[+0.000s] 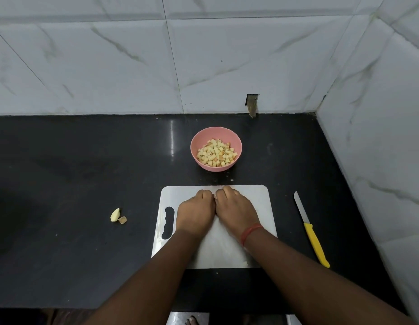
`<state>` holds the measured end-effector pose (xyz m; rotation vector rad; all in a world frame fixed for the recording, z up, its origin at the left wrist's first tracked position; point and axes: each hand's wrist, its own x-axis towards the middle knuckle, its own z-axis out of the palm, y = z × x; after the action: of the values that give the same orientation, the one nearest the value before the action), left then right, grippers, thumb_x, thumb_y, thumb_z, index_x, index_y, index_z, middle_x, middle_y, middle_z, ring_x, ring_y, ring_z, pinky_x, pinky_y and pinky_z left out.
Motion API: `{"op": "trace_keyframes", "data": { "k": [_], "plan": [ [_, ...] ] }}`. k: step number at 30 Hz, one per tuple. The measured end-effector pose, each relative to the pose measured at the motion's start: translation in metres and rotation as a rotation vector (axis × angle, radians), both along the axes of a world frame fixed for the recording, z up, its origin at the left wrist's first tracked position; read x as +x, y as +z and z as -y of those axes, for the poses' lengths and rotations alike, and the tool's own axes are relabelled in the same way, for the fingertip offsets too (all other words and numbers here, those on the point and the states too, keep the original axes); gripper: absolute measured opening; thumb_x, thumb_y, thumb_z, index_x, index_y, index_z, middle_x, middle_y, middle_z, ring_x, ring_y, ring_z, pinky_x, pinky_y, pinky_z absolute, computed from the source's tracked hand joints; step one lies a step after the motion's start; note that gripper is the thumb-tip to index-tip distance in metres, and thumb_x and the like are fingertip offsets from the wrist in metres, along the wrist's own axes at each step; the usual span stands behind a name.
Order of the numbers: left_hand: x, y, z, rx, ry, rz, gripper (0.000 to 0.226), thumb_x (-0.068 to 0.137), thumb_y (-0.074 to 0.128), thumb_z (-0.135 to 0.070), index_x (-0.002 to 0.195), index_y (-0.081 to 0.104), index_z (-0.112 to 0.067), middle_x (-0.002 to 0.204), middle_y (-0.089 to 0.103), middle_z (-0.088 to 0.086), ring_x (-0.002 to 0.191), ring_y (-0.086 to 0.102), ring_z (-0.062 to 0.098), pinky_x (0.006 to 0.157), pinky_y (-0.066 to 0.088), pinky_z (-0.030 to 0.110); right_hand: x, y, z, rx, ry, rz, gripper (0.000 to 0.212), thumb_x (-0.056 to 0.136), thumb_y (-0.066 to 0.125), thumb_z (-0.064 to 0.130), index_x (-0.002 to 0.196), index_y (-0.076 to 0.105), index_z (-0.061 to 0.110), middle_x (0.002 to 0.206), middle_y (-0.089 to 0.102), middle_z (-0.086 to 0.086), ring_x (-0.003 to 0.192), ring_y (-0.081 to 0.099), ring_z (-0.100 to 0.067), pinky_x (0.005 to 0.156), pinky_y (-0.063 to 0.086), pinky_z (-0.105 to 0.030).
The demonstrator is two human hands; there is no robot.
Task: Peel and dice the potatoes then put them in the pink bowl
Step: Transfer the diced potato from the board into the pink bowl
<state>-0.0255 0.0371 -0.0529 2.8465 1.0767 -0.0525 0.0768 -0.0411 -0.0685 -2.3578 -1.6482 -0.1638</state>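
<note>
With dice (215, 153) already held in the bowl (236, 140), little is left.
Left hand (195, 211) and right hand (234, 207) are pressed together, fingers curled down on the board (260, 207); contents hidden.

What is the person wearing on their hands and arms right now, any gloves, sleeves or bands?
No gloves: both the left hand and right hand are bare, and no sleeves show on either forearm. The only thing worn is a red thread band wrapped around the right wrist.
</note>
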Motion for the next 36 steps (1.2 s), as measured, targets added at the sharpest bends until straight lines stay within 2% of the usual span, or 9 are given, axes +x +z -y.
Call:
{"op": "trace_keyframes", "data": {
  "k": [6,10,12,17,22,25,30,33,36],
  "plan": [
    [-0.001,0.003,-0.001,0.008,0.030,0.022,0.024,0.107,0.033,-0.026,0.107,0.055,-0.018,0.108,0.065,0.001,0.091,0.066,0.025,0.061,0.030,0.033,0.005,0.010,-0.005,0.042,-0.062,-0.098,0.025,0.085,0.041,0.033,0.069,0.054,0.017,0.064,0.057,-0.001,0.049,0.056,-0.025,0.040,0.035,-0.027],
    [-0.002,0.006,0.000,-0.124,0.132,0.212,0.032,0.107,0.033,-0.033,0.081,0.047,-0.020,0.088,0.064,0.003,0.080,0.061,0.028,0.062,0.030,0.033,0.010,0.020,0.001,0.006,-0.041,-0.259,0.022,0.093,0.045,0.030,0.080,0.052,0.014,0.077,0.056,-0.003,0.062,0.054,-0.027,0.052,0.034,-0.033],
    [-0.002,0.009,0.005,-0.208,0.220,0.355,0.039,0.106,0.036,-0.032,0.069,0.037,-0.019,0.069,0.054,0.001,0.068,0.052,0.027,0.059,0.028,0.034,0.009,0.025,0.008,0.041,-0.107,-0.513,0.019,0.095,0.050,0.029,0.082,0.048,0.015,0.079,0.054,0.000,0.068,0.051,-0.020,0.059,0.037,-0.035],
    [0.003,0.023,0.018,-0.456,0.340,0.673,0.044,0.105,0.042,-0.027,0.063,0.038,-0.015,0.057,0.046,0.000,0.056,0.041,0.016,0.053,0.028,0.035,-0.003,0.044,0.023,0.274,-0.313,-1.097,0.015,0.096,0.054,0.023,0.081,0.056,0.024,0.067,0.059,0.012,0.062,0.055,0.000,0.059,0.041,-0.012],
    [0.031,0.060,0.007,-0.648,0.435,0.967,0.041,0.105,0.042,-0.022,0.064,0.040,-0.018,0.058,0.041,-0.009,0.054,0.038,0.004,0.050,0.030,0.023,0.013,0.076,0.009,0.530,-0.415,-1.719,0.015,0.094,0.049,0.016,0.081,0.055,0.012,0.059,0.037,0.001,0.047,0.026,-0.011,0.043,0.020,-0.027],
    [0.056,0.085,-0.017,-0.688,0.466,1.051,0.042,0.105,0.039,-0.025,0.064,0.044,-0.017,0.061,0.048,-0.005,0.054,0.045,0.003,0.052,0.038,0.024,0.032,0.110,-0.017,0.640,-0.380,-1.854,0.014,0.095,0.047,0.011,0.081,0.051,0.011,0.058,0.038,0.002,0.046,0.026,-0.008,0.039,0.019,-0.023],
    [0.098,0.102,-0.063,-0.714,0.436,0.899,0.044,0.107,0.037,-0.039,0.076,0.056,-0.014,0.076,0.062,0.000,0.073,0.060,0.015,0.065,0.046,0.031,0.072,0.135,-0.074,0.552,-0.425,-1.779,0.011,0.087,0.048,0.010,0.079,0.055,0.011,0.059,0.044,-0.001,0.043,0.038,-0.010,0.039,0.027,-0.021],
    [0.109,0.100,-0.083,-0.603,0.376,0.651,0.024,0.104,0.041,-0.022,0.087,0.054,-0.011,0.087,0.060,-0.001,0.083,0.055,0.018,0.059,0.037,0.027,0.086,0.139,-0.098,0.149,-0.379,-1.207,0.017,0.087,0.050,0.021,0.097,0.059,0.011,0.076,0.059,0.000,0.067,0.053,-0.016,0.056,0.037,-0.028],
    [0.110,0.104,-0.091,-0.516,0.228,0.385,0.021,0.098,0.042,-0.006,0.096,0.058,-0.019,0.092,0.059,0.001,0.085,0.052,0.018,0.071,0.042,0.029,0.093,0.142,-0.110,-0.218,-0.212,-0.657,0.026,0.097,0.044,0.025,0.113,0.058,0.010,0.103,0.062,-0.006,0.087,0.056,-0.021,0.072,0.039,-0.029]
  ]
}}
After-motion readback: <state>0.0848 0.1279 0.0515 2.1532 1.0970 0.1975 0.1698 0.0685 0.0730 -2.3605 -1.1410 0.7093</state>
